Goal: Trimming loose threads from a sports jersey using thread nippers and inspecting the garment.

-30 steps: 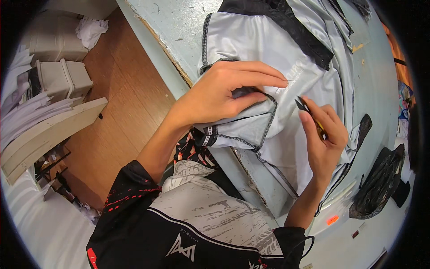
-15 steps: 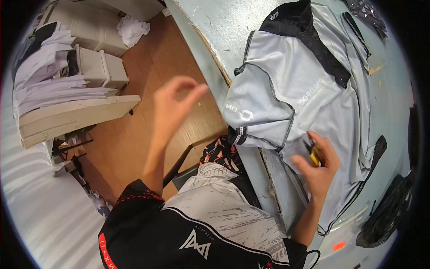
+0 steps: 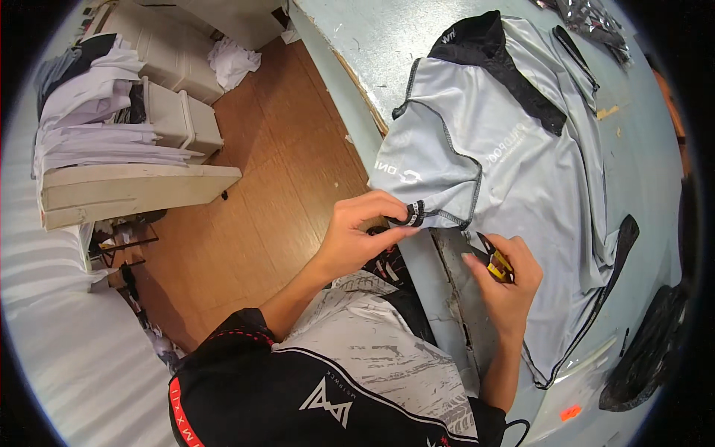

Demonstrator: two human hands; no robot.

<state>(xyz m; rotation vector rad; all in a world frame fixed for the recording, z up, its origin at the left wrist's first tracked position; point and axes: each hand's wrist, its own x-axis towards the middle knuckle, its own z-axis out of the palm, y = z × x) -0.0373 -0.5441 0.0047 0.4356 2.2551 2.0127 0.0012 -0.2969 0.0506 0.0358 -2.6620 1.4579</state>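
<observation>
A light grey shirt, with dark overlock seams showing and a black collar, lies spread on the table. At the near end of its sleeve, my left hand pinches the black-trimmed cuff between thumb and fingers. My right hand is closed around small yellow-and-black thread snips. Their dark blades point up and left, close to the sleeve's lower seam. Whether the blades touch a thread is too small to tell.
The pale blue table has a worn, chipped edge along my left side. A black plastic bag and an orange tag lie at the right. Across the wooden floor stands a stack of white cloth beside pale bins.
My left hand came down and right from over the floor and took hold of the cuff. My right hand moved slightly left and down with the snips. The shirt shifted a little within the picture.
</observation>
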